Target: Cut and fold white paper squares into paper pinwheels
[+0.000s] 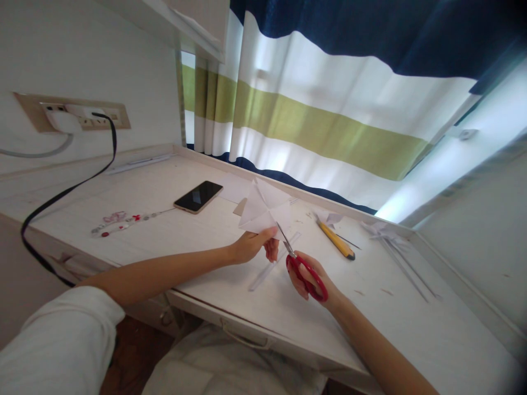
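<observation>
My left hand [253, 246] pinches the lower edge of a square of white paper [263, 204], holding it up over the desk. Creases cross the paper and meet near its middle. In my right hand [315, 274] is a pair of scissors [308, 273] with red handles, my fingers through the loops. The scissor blades point up and away from me, with their tips at the paper's lower right edge. Whether the blades are apart or closed is hard to see. Below the paper, a clear ruler [267, 275] lies on the desk, partly hidden by my left hand.
A phone [198, 196] with a charm strap [132, 219] lies at left. A yellow utility knife [335, 240] is at right, beyond it paper pinwheels [382, 230] on thin sticks. A black cable [61, 189] hangs from the wall socket [74, 112]. A curtain [321, 118] hangs behind the desk [164, 181].
</observation>
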`<state>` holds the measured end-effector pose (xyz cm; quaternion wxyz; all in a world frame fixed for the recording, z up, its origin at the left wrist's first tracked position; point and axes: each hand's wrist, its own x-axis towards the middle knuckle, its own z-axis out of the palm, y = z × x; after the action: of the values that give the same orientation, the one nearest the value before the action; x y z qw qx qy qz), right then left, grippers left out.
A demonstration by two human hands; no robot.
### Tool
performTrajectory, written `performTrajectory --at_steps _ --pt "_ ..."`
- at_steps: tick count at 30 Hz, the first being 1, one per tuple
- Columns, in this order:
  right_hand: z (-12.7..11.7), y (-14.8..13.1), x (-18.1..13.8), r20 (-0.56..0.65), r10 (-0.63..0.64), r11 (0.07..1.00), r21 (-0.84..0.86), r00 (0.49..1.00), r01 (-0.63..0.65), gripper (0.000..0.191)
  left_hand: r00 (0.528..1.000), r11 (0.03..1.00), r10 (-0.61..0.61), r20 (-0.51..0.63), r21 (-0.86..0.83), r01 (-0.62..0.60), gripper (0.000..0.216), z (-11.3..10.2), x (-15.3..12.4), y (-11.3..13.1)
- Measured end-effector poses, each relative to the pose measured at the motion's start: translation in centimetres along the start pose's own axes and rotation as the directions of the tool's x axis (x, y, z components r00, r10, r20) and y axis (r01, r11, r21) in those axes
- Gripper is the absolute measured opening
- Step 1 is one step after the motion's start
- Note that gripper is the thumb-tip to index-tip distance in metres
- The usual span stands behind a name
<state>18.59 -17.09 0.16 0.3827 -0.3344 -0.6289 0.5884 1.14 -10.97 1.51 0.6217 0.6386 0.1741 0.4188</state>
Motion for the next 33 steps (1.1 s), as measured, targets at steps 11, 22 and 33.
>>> performTrajectory --at_steps 11,22,33 --pt "0.07 -0.20 -0.03 0.040 -0.001 1.000 0.029 0.999 0.000 0.040 0.999 0.999 -0.026 0.046 0.031 0.024 0.046 0.16 -0.25 -0.07" --pt "0.31 -0.26 -0.16 0.030 0.018 0.999 0.042 0.999 -0.019 0.030 0.997 0.998 -0.040 0.071 0.051 0.037 0.047 0.16 -0.36 0.12" --pt "0.48 -0.03 -0.15 -0.007 0.043 0.998 0.045 0.999 -0.042 0.029 0.998 0.998 -0.045 0.051 0.051 0.042 0.046 0.13 -0.31 -0.23"
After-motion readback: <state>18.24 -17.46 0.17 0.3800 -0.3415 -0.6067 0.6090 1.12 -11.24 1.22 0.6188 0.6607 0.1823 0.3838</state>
